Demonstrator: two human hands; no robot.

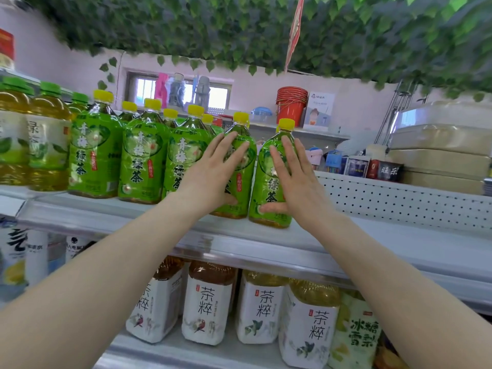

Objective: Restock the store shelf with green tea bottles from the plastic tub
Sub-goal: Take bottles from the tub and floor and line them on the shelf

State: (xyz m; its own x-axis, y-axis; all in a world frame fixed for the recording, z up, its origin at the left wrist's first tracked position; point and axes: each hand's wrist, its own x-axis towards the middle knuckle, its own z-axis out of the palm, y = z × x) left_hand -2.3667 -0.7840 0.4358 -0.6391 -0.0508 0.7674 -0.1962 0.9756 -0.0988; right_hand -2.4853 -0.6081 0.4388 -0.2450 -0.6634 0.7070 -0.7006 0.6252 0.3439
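**Flat hands on the last two green tea bottles**

The end bottle [267, 185] closes the front row of green tea bottles [143, 155] on the upper shelf [133, 211], and everything here is placed from it. It stands upright, long axis vertical, yellow cap up, green label facing the camera. The right hand [295, 179] lies flat against its front. The fingers are straight and point up toward the neck, and the thumb stretches sideways across the lower label, so the hand presses without curling round.

Just left of the end bottle, almost touching it, stands the second bottle [246, 193], equally upright with its cap up and label outward. The left hand [213, 171] rests open on it, fingers straight and spread over the label.

Further left of the end bottle, three more of the same bottles stand shoulder to shoulder, so the front row counts five. Behind them three more yellow caps show, making eight in plain sight. A sliver of yellow behind the end bottle's cap may be a ninth, but I cannot tell.

Farthest left of the end bottle stand three green-capped bottles [48, 145] of paler tea. Below it, on the next shelf down, four white-labelled tea bottles [207, 302] stand upright in a row, with one pale green-labelled bottle [356, 334] to their right. Above and behind the end bottle sits a stack of red buckets [290, 105].
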